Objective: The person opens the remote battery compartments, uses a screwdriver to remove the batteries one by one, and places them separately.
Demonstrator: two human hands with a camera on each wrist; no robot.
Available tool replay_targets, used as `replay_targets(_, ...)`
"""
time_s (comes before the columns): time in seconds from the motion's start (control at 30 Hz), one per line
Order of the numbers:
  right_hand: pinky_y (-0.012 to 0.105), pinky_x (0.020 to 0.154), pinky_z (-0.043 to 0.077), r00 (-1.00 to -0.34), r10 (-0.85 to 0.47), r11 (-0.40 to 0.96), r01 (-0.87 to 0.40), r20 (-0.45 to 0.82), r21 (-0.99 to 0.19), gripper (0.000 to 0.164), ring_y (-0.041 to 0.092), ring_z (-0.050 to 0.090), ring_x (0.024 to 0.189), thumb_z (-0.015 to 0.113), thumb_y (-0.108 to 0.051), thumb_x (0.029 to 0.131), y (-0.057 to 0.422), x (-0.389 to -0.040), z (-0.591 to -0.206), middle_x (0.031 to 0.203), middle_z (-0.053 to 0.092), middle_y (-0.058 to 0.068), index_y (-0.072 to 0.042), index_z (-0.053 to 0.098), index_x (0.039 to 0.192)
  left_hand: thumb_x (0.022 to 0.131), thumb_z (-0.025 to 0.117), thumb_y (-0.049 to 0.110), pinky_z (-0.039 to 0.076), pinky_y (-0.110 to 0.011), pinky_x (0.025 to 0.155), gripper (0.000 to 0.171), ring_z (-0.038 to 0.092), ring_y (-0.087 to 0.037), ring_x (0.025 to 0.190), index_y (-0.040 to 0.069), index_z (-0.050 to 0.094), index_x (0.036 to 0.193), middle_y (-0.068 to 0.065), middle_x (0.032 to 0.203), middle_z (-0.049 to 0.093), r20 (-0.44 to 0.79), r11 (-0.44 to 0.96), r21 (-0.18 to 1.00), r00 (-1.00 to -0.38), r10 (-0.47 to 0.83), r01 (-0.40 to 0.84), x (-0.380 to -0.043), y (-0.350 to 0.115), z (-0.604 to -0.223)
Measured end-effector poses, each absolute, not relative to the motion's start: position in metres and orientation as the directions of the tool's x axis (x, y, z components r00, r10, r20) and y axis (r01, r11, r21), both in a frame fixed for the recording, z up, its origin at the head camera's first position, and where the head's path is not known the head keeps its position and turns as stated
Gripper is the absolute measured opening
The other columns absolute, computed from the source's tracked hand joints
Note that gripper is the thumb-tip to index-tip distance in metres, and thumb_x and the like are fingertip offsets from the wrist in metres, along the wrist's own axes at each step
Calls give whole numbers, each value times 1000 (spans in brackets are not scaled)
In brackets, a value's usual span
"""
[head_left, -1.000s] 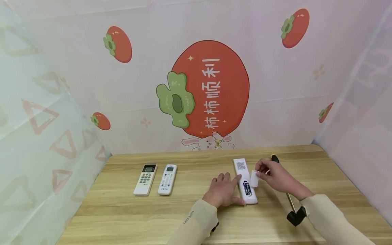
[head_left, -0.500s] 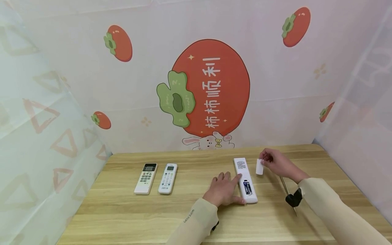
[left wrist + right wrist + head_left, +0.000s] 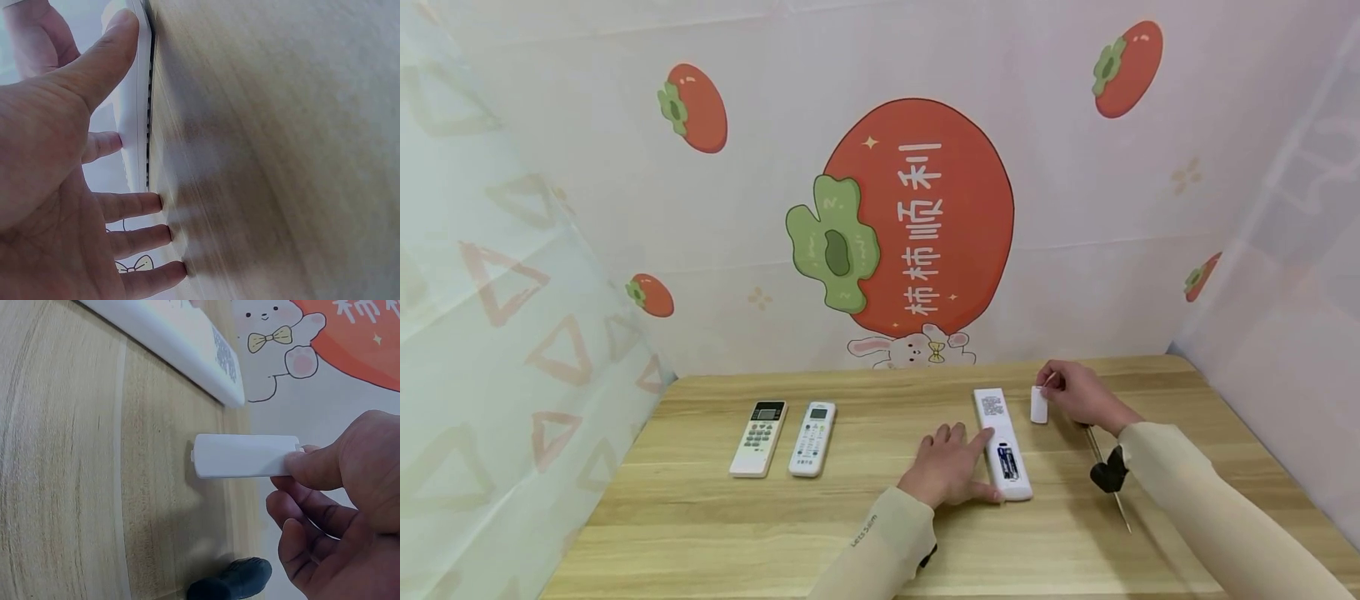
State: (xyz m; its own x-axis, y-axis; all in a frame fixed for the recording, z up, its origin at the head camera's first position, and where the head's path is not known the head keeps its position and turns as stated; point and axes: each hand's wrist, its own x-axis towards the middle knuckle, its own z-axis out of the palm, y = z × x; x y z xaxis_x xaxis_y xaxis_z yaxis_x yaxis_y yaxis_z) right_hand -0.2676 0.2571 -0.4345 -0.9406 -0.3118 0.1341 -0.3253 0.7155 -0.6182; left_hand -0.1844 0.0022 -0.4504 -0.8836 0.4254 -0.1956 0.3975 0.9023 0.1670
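Note:
A white remote control lies face down on the table, its battery compartment uncovered with batteries inside. My left hand rests at its left side with fingers spread; the thumb touches the remote's near end and the index finger its edge. In the left wrist view, the other fingertips touch the tabletop. My right hand pinches a white battery cover by one end between thumb and fingers. The cover hangs beside the remote's far end, apart from it.
Two more remotes, one with a black top and one white, lie face up on the left of the wooden table. A thin metal-shafted tool with a black handle lies under my right forearm. A printed curtain stands behind.
My right hand has carried the battery cover away from the compartment, toward the table's far side and slightly right. The left hand and the remote have stayed in place.

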Motion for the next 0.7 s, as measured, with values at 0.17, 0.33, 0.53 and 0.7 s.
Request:
replay_targets(0.17, 36, 65, 50, -952, -290, 738, -287, 98, -611, 7, 24, 61, 78, 60, 5, 94, 258, -274, -439, 89, 67, 14, 1, 63, 98, 79, 70, 73, 37, -50, 111, 93, 39, -30, 140, 39, 34, 158, -6, 151, 43, -192, 902, 156, -884, 427, 402, -186, 2, -451)
replay_targets(0.33, 41, 69, 51, -957, -275, 770, -279, 95, -573, 4, 27, 61, 79, 61, 2, 92, 256, -278, -440, 88, 66, 15, 1, 62, 96, 79, 69, 73, 37, -49, 110, 93, 39, -30, 140, 40, 33, 158, -6, 149, 44, -186, 903, 149, -885, 426, 404, -187, 3, -452)
replay_targets(0.53, 45, 73, 50, -960, -263, 796, -273, 97, -540, 5, 29, 59, 80, 60, 2, 91, 256, -283, -444, 87, 63, 15, 4, 63, 95, 80, 70, 72, 37, -50, 111, 93, 39, -30, 140, 39, 33, 158, -6, 151, 43, -191, 903, 157, -885, 425, 400, -186, 3, -451)
replay_targets(0.7, 46, 74, 51, -964, -255, 811, -258, 80, -525, 6, 29, 58, 80, 60, 3, 90, 256, -284, -447, 86, 62, 15, 5, 64, 94, 79, 70, 73, 37, -50, 111, 93, 39, -29, 139, 41, 33, 158, -6, 150, 43, -198, 904, 164, -885, 422, 394, -185, 3, -451)
